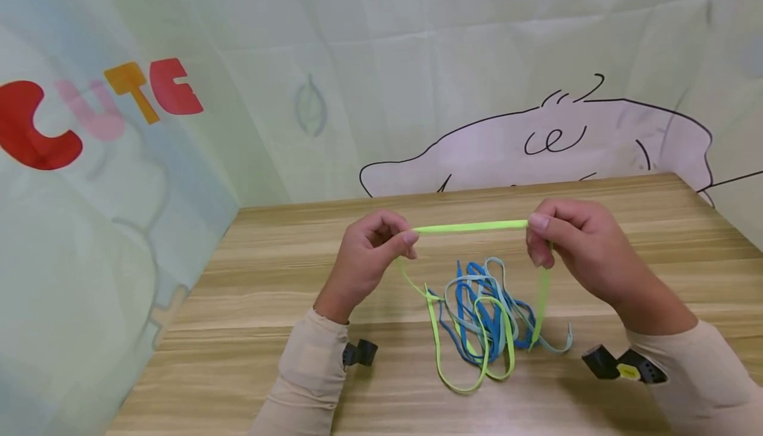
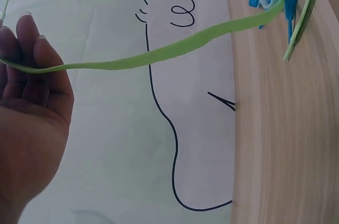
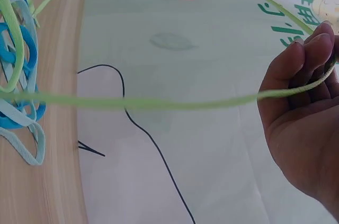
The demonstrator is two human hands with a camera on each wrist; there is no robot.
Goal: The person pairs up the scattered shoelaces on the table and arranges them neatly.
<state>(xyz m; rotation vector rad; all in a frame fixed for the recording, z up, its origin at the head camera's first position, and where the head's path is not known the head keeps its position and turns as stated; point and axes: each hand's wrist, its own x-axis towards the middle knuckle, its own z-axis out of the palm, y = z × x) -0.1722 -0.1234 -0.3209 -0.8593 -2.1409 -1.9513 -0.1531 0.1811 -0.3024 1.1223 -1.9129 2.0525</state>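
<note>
A neon-green shoelace point(image 1: 471, 227) is stretched nearly level between my two hands above the table. My left hand point(image 1: 372, 257) pinches it between thumb and fingers; from there a length droops toward the pile. My right hand point(image 1: 581, 250) pinches the other end of the stretch, and a tail hangs from it to the table. Below lies a loose tangle of dark blue shoelaces point(image 1: 492, 323), light blue shoelaces point(image 1: 505, 290) and more green loops. In the left wrist view the green lace point(image 2: 180, 46) crosses the fingers; the right wrist view shows the lace point(image 3: 175, 102) running over the right fingers.
The wood-grain table point(image 1: 268, 290) reaches back to a printed cloth backdrop point(image 1: 369, 91) with a line drawing. On the left side, the cloth carries coloured letters point(image 1: 173, 88). A small black device point(image 1: 359, 353) sits at the left wrist, another device point(image 1: 626, 366) at the right.
</note>
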